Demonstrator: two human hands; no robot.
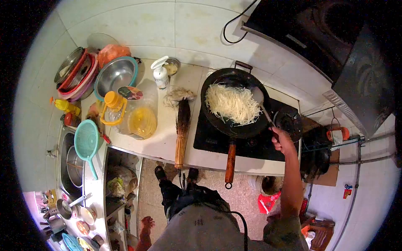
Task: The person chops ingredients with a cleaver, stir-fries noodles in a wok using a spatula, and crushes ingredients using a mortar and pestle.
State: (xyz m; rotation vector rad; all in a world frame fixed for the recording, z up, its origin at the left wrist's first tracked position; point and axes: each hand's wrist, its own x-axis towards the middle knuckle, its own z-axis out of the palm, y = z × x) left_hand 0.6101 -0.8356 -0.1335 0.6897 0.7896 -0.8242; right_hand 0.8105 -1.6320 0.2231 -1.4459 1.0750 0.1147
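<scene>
My right hand is closed around the handle of a spatula. Its metal head rests inside a black wok, at the right edge of a heap of pale, noodle-like strands. The wok sits on a black cooktop, its wooden handle pointing toward me. Low beside my body hangs my left hand, fingers loosely apart and holding nothing.
A bamboo brush and a crumpled cloth lie left of the cooktop. Farther left stand an oil jug, a spray bottle and a metal basin. A green strainer lies by the sink. A range hood overhangs the right.
</scene>
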